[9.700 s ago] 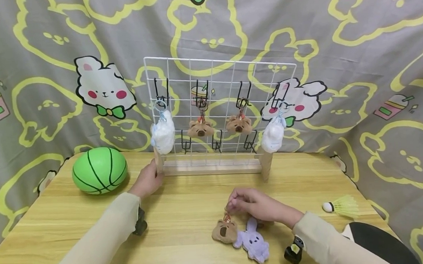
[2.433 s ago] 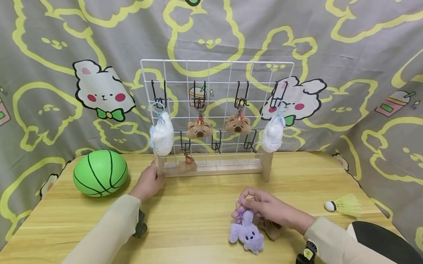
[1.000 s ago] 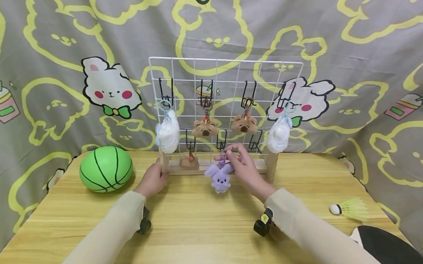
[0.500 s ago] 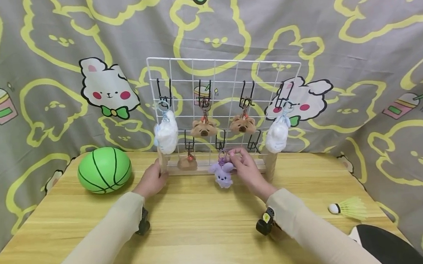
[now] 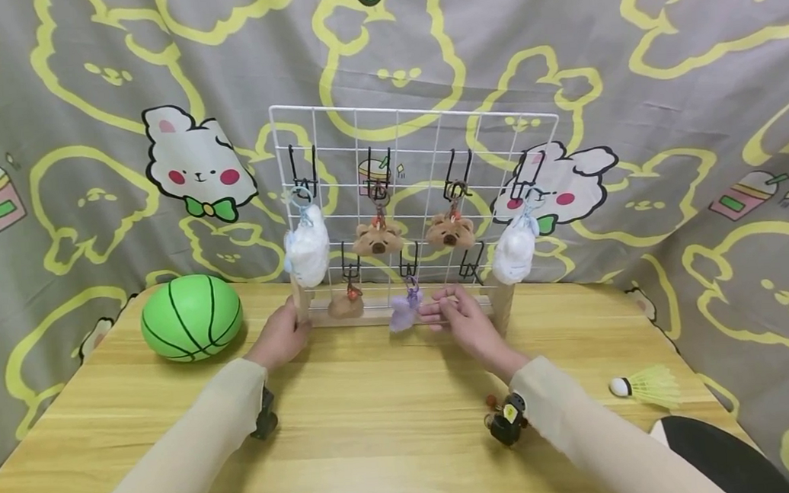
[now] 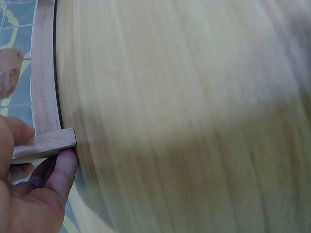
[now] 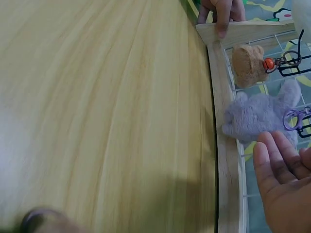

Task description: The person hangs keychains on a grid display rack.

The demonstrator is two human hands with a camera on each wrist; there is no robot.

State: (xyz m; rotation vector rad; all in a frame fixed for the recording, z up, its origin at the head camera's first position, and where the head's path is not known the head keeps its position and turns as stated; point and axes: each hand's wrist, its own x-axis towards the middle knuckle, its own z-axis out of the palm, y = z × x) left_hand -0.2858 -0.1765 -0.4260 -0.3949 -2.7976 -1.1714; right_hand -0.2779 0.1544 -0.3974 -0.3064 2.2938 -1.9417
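My left hand (image 5: 280,335) grips the wooden foot (image 6: 48,143) of a white wire grid rack, thumb and fingers on either side of it. A purple plush bunny keychain (image 5: 404,312) hangs by its ring from a black lower-row hook, turned sideways. My right hand (image 5: 467,321) is beside it, fingers extended, fingertips right at the plush (image 7: 257,114) in the right wrist view. Left of the bunny hangs a brown bear keychain (image 5: 346,305). Above hang two bear keychains (image 5: 377,238) between two white plush keychains (image 5: 308,249). The lower-right hook (image 5: 471,264) carries nothing.
A green ball (image 5: 192,318) sits left of the rack. A yellow shuttlecock (image 5: 645,387) and a black paddle-like object (image 5: 711,457) lie at the right. Under my right wrist, a keychain's red bead (image 5: 491,401) shows, the rest mostly hidden. Patterned curtain stands behind.
A bear keychain went onto the lower-left hook earlier. My right hand then carried the bunny from the table to the lower middle hook and released its ring. The left hand stays on the foot.
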